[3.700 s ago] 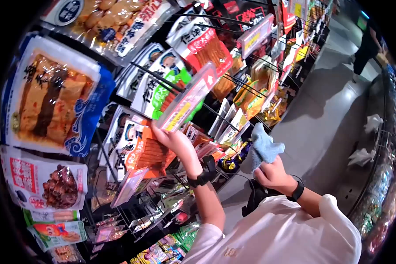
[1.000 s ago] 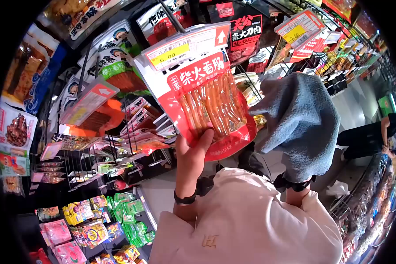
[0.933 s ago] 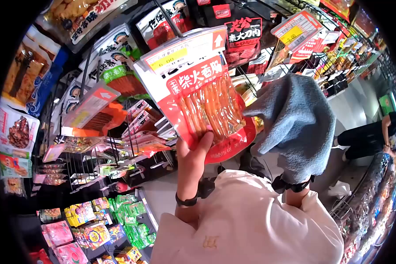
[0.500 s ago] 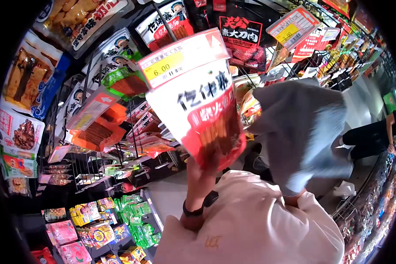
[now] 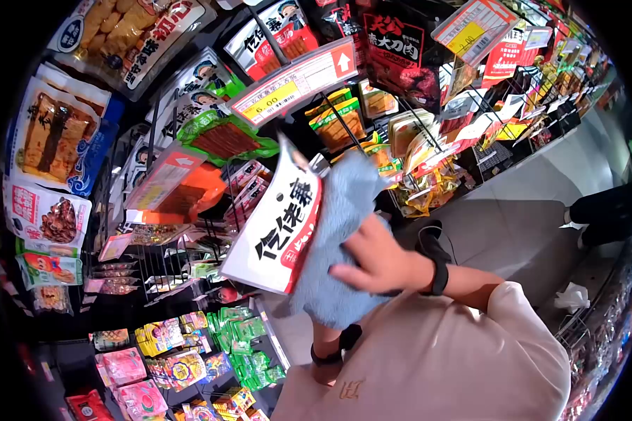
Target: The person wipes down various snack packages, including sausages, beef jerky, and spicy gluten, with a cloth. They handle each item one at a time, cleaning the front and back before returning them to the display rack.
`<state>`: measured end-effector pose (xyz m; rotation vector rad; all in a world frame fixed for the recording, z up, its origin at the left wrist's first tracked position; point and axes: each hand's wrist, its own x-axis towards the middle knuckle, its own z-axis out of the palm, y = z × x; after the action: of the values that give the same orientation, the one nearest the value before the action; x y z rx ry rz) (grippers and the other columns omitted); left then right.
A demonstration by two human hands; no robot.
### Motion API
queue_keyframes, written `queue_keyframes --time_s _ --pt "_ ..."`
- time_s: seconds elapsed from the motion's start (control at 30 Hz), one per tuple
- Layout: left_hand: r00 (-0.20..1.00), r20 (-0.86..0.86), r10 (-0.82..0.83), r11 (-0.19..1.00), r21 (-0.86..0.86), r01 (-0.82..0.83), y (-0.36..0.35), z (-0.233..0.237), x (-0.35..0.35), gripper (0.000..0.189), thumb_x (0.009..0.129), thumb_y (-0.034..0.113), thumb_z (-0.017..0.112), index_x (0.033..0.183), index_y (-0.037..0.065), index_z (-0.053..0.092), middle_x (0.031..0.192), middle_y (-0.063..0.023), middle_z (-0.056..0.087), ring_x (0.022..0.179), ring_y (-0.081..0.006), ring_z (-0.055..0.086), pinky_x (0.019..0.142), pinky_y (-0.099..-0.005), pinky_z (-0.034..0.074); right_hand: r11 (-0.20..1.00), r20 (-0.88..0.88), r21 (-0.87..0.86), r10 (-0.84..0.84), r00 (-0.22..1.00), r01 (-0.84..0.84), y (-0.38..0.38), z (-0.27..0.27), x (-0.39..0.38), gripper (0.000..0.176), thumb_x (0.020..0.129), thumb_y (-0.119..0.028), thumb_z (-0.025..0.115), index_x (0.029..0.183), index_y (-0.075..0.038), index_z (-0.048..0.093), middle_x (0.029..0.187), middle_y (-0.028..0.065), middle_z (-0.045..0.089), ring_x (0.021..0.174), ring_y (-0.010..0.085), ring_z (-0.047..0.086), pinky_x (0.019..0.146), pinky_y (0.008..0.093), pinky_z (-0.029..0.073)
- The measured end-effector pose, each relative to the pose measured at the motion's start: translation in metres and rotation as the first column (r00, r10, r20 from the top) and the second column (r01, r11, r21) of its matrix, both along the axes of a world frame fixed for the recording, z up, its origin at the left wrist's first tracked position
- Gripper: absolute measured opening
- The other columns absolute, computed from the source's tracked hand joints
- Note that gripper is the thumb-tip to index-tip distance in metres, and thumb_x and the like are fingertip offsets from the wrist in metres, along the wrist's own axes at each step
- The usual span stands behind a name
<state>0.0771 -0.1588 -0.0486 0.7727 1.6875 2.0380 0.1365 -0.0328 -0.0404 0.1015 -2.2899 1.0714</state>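
A white and red snack packet point(image 5: 272, 228) with large black characters stands tilted in front of me. My left hand point(image 5: 324, 338) is at its lower end; the fingers are hidden under a blue-grey cloth point(image 5: 347, 200), so its grip does not show now. Across the packet's right part my right hand point(image 5: 379, 256) presses the fluffy cloth, fingers bent into it. Just above the packet hangs a red and white price tag point(image 5: 295, 83) reading 6.00.
Snack packets hang on hooks all around, such as a black packet point(image 5: 400, 52) and a green-edged packet point(image 5: 225, 137). Small colourful packs point(image 5: 140, 400) fill a low shelf. Grey floor point(image 5: 498, 224) lies to the right, where a person's dark-clad legs point(image 5: 604, 214) show.
The cloth has swung from the right onto the packet with my right hand. The packet has moved down and left and tilted, uncovering the price tag. My left fingers have become hidden.
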Motion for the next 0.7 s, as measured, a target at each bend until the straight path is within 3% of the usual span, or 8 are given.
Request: queue_keyframes --time_s 0.1,0.2,0.3,0.37,0.4,0.43,0.5,0.7 --pt "1.0 -0.006 0.011 1.0 0.003 -0.011 0.0 -0.002 0.003 0.044 0.079 0.002 0.063 0.121 -0.003 0.05 0.115 -0.0095 0.056 0.104 -0.0177 0.054 0.09 -0.0328 0.044 0.982 -0.068 0.094 0.173 0.983 -0.166 -0.007 0.005 0.005 0.028 0.085 -0.034 0.058 0.09 -0.006 0.059 0.077 0.0139 0.054 0.093 0.0349 0.057 0.104 0.0683 0.0" --pt "0.999 -0.032 0.028 1.0 -0.009 -0.029 0.001 -0.005 0.007 0.043 0.08 0.002 0.063 0.121 -0.003 0.05 0.115 -0.0092 0.056 0.104 -0.0176 0.054 0.09 -0.0327 0.044 0.97 -0.254 0.24 0.096 0.963 -0.033 0.011 0.013 -0.006 0.026 0.085 -0.031 0.06 0.095 -0.007 0.06 0.068 0.0116 0.058 0.084 0.0289 0.06 0.105 0.0655 0.006" --pt "1.0 -0.003 0.024 1.0 -0.001 -0.024 0.001 -0.006 0.004 0.043 0.08 0.002 0.063 0.12 -0.003 0.05 0.115 -0.0089 0.056 0.104 -0.0175 0.054 0.09 -0.0327 0.044 0.99 0.05 -0.104 0.1 0.994 -0.094 0.042 0.026 0.003 0.037 0.084 -0.03 0.061 0.108 -0.002 0.057 0.104 0.0207 0.054 0.099 0.0358 0.054 0.107 0.0412 0.026" --pt "1.0 0.029 0.009 1.0 0.005 -0.01 0.0 -0.004 0.001 0.043 0.08 0.003 0.062 0.12 -0.003 0.05 0.115 -0.0088 0.056 0.104 -0.0174 0.054 0.09 -0.0326 0.044 0.952 -0.273 -0.259 0.091 0.958 -0.164 0.047 0.026 -0.003 0.047 0.088 -0.026 0.058 0.126 0.0 0.047 0.118 0.0188 0.05 0.112 0.029 0.05 0.104 0.0317 0.03" --pt "0.999 0.049 -0.001 1.0 0.01 0.001 0.001 -0.002 -0.001 0.042 0.08 0.003 0.062 0.12 -0.003 0.05 0.115 -0.0087 0.056 0.104 -0.0174 0.054 0.09 -0.0326 0.044 0.579 -0.133 -0.765 0.286 0.949 -0.282 0.051 0.017 0.008 0.056 0.091 -0.02 0.054 0.138 0.0 0.032 0.133 0.012 0.041 0.123 0.0187 0.04 0.103 0.0319 0.031" --pt "0.998 0.059 -0.002 1.0 0.015 0.001 0.002 0.0 -0.001 0.042 0.08 0.003 0.062 0.12 -0.003 0.05 0.115 -0.0086 0.056 0.104 -0.0174 0.054 0.09 -0.0326 0.044 0.329 -0.094 -0.901 0.488 0.868 -0.282 0.061 0.014 0.02 0.056 0.093 -0.018 0.051 0.141 0.0 0.027 0.136 0.006 0.039 0.123 0.0118 0.035 0.104 0.0308 0.03" --pt "0.994 0.107 -0.011 1.0 0.023 0.008 0.007 0.0 -0.003 0.042 0.08 0.003 0.062 0.12 -0.002 0.051 0.114 -0.0084 0.056 0.104 -0.0173 0.054 0.09 -0.0325 0.044 0.205 -0.079 -0.955 0.524 0.848 -0.215 0.06 0.014 0.032 0.053 0.094 -0.017 0.049 0.141 -0.002 0.028 0.134 0.0045 0.041 0.122 0.0112 0.037 0.103 0.0305 0.031" --pt "0.949 0.299 0.097 0.995 -0.021 -0.095 0.029 -0.003 -0.009 0.04 0.078 0.011 0.067 0.114 -0.003 0.056 0.098 -0.0052 0.063 0.086 -0.0129 0.058 0.077 -0.0275 0.046 0.379 -0.016 -0.916 0.301 0.953 -0.135 0.053 0.001 0.046 0.04 0.091 -0.012 0.054 0.129 -0.002 0.044 0.118 0.0027 0.054 0.108 0.009 0.048 0.094 0.0282 0.04"
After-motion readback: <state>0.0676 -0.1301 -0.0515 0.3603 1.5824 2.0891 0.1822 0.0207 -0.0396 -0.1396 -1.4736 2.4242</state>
